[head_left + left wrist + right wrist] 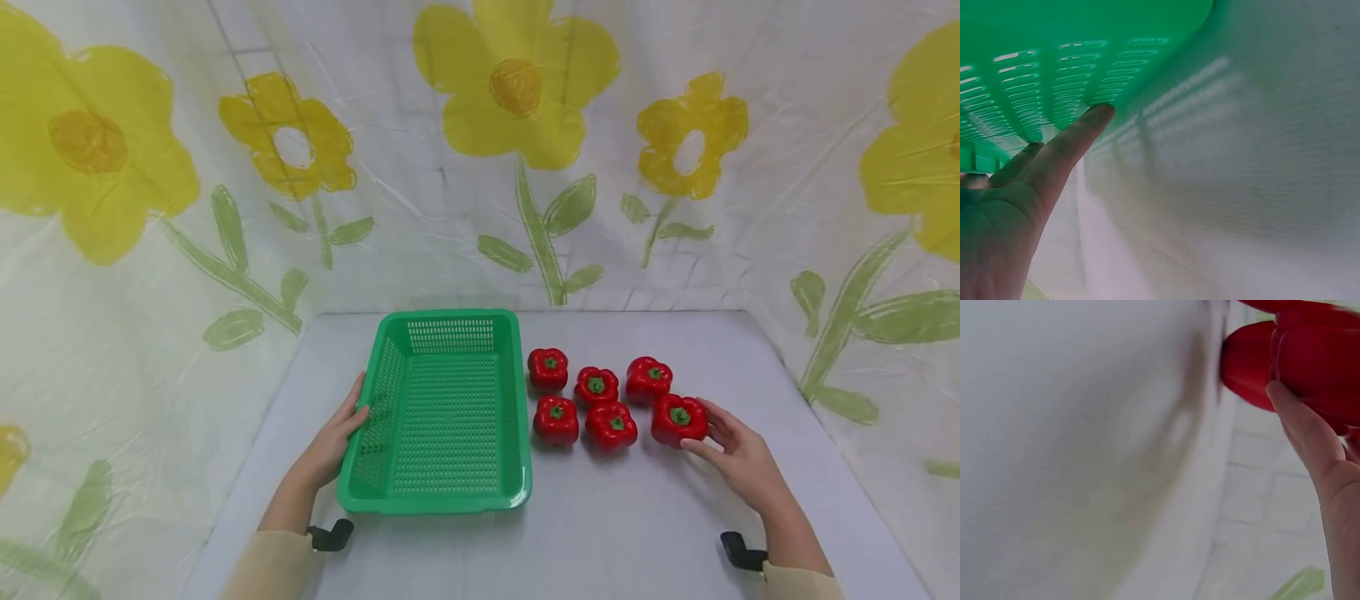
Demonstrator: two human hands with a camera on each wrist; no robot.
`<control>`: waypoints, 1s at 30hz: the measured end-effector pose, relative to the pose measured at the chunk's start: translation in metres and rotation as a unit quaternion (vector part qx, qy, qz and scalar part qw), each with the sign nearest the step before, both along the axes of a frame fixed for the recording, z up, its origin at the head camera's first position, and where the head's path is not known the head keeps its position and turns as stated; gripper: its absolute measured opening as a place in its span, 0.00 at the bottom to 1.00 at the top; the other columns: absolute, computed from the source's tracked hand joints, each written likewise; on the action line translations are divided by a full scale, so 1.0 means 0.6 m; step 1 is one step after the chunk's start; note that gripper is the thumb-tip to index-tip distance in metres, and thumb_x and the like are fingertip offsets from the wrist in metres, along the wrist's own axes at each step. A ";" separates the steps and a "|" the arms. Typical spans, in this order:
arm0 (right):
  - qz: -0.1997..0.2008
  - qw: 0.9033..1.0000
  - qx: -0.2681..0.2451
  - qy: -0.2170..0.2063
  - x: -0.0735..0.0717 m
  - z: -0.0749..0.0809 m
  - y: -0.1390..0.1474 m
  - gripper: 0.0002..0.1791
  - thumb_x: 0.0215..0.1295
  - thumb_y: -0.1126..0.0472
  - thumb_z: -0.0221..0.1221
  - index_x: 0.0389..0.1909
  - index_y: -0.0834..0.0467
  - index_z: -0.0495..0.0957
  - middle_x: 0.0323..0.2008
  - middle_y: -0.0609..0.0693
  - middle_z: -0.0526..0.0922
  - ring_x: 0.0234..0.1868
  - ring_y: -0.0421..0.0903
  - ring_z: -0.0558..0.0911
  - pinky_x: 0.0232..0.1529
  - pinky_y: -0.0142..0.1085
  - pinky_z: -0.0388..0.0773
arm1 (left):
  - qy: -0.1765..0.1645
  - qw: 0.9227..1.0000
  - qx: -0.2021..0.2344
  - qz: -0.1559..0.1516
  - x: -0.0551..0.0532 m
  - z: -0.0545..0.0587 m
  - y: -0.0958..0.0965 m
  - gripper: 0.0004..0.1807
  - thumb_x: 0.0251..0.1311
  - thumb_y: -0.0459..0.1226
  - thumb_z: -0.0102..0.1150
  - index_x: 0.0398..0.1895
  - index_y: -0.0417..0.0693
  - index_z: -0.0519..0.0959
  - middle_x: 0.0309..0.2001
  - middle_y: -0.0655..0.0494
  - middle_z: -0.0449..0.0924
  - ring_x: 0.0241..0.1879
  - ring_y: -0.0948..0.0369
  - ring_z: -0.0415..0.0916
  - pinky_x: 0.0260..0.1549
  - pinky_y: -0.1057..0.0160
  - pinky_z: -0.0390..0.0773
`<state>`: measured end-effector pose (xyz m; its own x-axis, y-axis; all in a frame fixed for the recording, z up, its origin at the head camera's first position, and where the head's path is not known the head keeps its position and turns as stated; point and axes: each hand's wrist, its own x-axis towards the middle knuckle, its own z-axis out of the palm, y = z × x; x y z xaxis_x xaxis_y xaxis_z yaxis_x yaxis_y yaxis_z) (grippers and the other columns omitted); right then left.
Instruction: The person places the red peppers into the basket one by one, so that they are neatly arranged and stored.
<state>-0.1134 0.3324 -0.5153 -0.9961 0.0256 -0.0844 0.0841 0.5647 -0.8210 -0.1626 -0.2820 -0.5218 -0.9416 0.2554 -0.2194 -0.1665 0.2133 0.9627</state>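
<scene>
On the left side of the table lies a green plastic basket (pixel 446 417) with slotted walls. My left hand (pixel 335 433) holds its left edge, thumb at the rim; in the left wrist view the fingers (pixel 1063 150) reach along the slotted outer wall (pixel 1072 69). My right hand (pixel 738 457) grips a red bell pepper (pixel 679 419) with a green stem, thumb at the front and fingers round its right side. Seen from the right wrist, the pepper (pixel 1319 362) is close up, with a finger (pixel 1300 422) of the right hand against it.
Several more red bell peppers stand between basket and right hand, among them one at the back left (pixel 547 368), one at the front (pixel 611 427) and one at the back right (pixel 648 380). A white curtain (pixel 420 225) with yellow flowers encloses the white table (pixel 600 525).
</scene>
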 end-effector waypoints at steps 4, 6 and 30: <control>-0.014 1.000 0.003 0.021 0.001 0.020 -0.005 0.49 0.65 0.43 0.66 0.79 0.58 0.54 0.74 0.67 0.63 0.69 0.71 0.66 0.44 0.19 0.79 | -0.003 1.000 -0.007 0.002 0.001 0.000 -0.001 0.32 0.81 0.50 0.31 0.79 0.82 0.34 0.82 0.63 0.23 0.80 0.48 0.21 0.74 0.36 0.39; -0.019 0.999 0.001 0.028 0.001 0.030 -0.007 0.49 0.66 0.43 0.65 0.79 0.58 0.54 0.74 0.67 0.63 0.69 0.71 0.66 0.44 0.19 0.79 | -0.003 1.000 -0.009 0.003 0.001 0.000 -0.001 0.32 0.81 0.49 0.31 0.80 0.82 0.34 0.82 0.63 0.23 0.80 0.48 0.21 0.74 0.35 0.39; -0.026 0.996 -0.034 0.081 -0.035 0.097 -0.040 0.47 0.65 0.47 0.67 0.80 0.49 0.55 0.74 0.62 0.63 0.71 0.66 0.68 0.45 0.19 0.78 | 0.009 1.000 0.007 -0.011 -0.005 -0.003 -0.003 0.32 0.81 0.50 0.31 0.80 0.80 0.33 0.82 0.64 0.24 0.80 0.48 0.21 0.74 0.34 0.39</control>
<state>-0.1344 0.3083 -0.4571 -0.9943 0.0767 0.0744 -0.0254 0.5063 -0.8620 -0.1654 -0.2838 -0.5236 -0.9397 0.2786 -0.1984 -0.1446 0.2021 0.9686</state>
